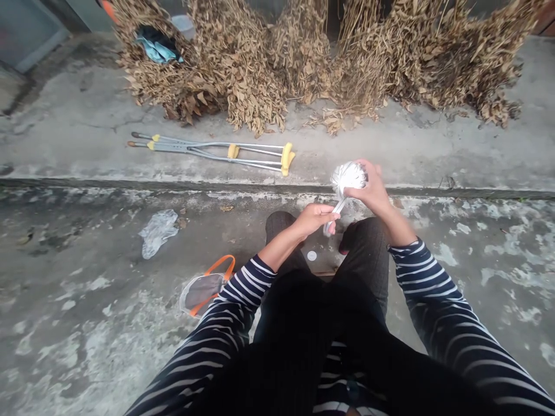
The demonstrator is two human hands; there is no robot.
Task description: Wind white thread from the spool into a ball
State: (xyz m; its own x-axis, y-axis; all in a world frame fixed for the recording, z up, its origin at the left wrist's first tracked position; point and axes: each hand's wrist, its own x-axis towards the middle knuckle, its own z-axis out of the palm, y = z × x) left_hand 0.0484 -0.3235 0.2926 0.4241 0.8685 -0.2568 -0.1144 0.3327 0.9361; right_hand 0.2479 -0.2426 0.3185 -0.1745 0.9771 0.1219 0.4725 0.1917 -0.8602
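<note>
You sit with both hands raised over your knees, and a white bristle brush (pixel 347 185) is held between them, just near of the concrete step edge (pixel 173 186). Both hands are on it at once. Your right hand (pixel 370 190) cups the bristle head (pixel 349 177), its fingers (pixel 363 169) curled closed over the far side. Your left hand (pixel 313 221) is closed around the thin white handle (pixel 337 208), with its fingers (pixel 328 212) wrapped across it and the handle's end poking out below.

Near your left knee, a bag with orange handles (pixel 208 287) lies on the concrete floor (pixel 65 352). A grey fabric shows at its mouth, and you cannot tell what else it holds. Farther left lies a crumpled clear plastic bag (pixel 158 232), with nothing distinct inside. A small white disc (pixel 311 255) sits on the floor between your knees.

Beyond the step, a pair of aluminium crutches (pixel 212 151) with yellow pads lies on the upper concrete. Behind them rises a heap of dried brown leafy branches (pixel 260 69), with a blue cloth (pixel 156 49) caught in its far left side.
</note>
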